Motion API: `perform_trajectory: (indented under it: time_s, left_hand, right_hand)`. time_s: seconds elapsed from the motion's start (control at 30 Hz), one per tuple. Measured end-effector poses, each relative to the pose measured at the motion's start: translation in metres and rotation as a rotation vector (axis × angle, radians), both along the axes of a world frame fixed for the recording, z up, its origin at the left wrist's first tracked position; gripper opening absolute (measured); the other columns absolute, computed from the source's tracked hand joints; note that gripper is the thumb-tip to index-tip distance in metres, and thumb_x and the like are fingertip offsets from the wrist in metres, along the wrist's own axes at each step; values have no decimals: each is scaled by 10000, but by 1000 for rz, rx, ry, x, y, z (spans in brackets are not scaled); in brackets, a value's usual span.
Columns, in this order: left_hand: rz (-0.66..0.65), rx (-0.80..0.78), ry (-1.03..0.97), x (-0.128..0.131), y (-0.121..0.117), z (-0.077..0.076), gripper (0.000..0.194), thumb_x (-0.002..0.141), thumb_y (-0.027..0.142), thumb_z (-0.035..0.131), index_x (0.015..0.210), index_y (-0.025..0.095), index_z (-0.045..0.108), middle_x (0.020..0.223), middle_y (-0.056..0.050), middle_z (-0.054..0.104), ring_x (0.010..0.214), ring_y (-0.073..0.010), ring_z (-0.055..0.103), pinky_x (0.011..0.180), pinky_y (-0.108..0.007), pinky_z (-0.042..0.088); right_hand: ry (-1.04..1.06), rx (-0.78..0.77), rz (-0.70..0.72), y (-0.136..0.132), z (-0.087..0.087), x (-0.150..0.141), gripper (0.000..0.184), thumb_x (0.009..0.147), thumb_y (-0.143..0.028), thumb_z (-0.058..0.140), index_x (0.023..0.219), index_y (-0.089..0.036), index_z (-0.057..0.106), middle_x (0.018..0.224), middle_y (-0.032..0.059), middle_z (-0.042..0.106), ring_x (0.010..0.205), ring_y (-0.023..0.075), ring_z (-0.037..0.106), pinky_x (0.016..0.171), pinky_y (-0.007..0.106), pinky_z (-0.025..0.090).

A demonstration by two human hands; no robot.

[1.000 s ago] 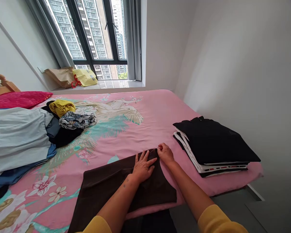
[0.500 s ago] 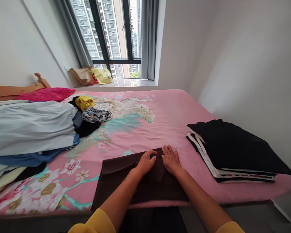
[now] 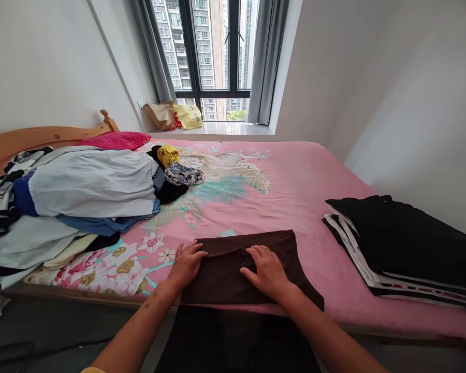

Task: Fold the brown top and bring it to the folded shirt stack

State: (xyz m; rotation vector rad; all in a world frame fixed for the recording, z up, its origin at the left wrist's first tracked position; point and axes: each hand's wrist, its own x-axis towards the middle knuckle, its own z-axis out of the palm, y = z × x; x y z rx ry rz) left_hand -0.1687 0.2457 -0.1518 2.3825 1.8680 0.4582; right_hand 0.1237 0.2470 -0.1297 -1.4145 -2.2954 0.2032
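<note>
A dark brown folded garment [image 3: 225, 282] lies flat at the front edge of the bed, with a raised fold running across its upper part. My left hand [image 3: 187, 264] rests on its left end, fingers spread over the top left corner. On the cloth right of the middle lies my right hand [image 3: 267, 269], palm down, thumb apart from the fingers, fingertips at the raised fold. Neither hand grips the cloth.
A pink floral bedsheet [image 3: 295, 176] covers the bed. To the right sits a stack of folded clothes, a black one [image 3: 415, 238] on top. A loose heap of clothes [image 3: 97, 181] fills the left side. Behind it are a magenta pillow [image 3: 118, 140] and bags on the sill.
My left hand has moved to the garment's left end, and my right hand has come off its top right edge onto the cloth. The view has turned left.
</note>
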Motion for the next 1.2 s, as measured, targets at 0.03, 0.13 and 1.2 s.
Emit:
perform_trajectory:
  time_s: [0.03, 0.13, 1.2]
  left_hand:
    - [-13, 8, -3, -1, 1, 2, 361, 805, 128, 432, 999, 310, 677, 1233, -22, 600, 1264, -223, 437, 1110, -534, 159]
    - [-23, 4, -21, -3, 3, 6, 336, 815, 153, 444, 975, 319, 689, 1216, -13, 613, 1258, -213, 443, 1125, -531, 109]
    - [350, -69, 138, -15, -58, -31, 546, 854, 263, 389, 1399, 225, 370, 1493, -82, 287, 1389, -233, 209, 1120, -517, 72]
  right_hand:
    - [-23, -30, -28, -3, -1, -8, 461, 783, -458, 592, 1166, -204, 545, 1154, 97, 567, 1084, 252, 488, 877, 375, 418]
    - [-90, -114, -120, -6, -5, -20, 319, 806, -425, 557, 1042, -213, 591, 1071, 86, 587, 1006, 249, 511, 772, 358, 431]
    - [256, -118, 98, -2, -48, -145, 395, 934, -279, 347, 1271, -157, 515, 1373, 70, 472, 1330, 174, 331, 1137, 385, 185]
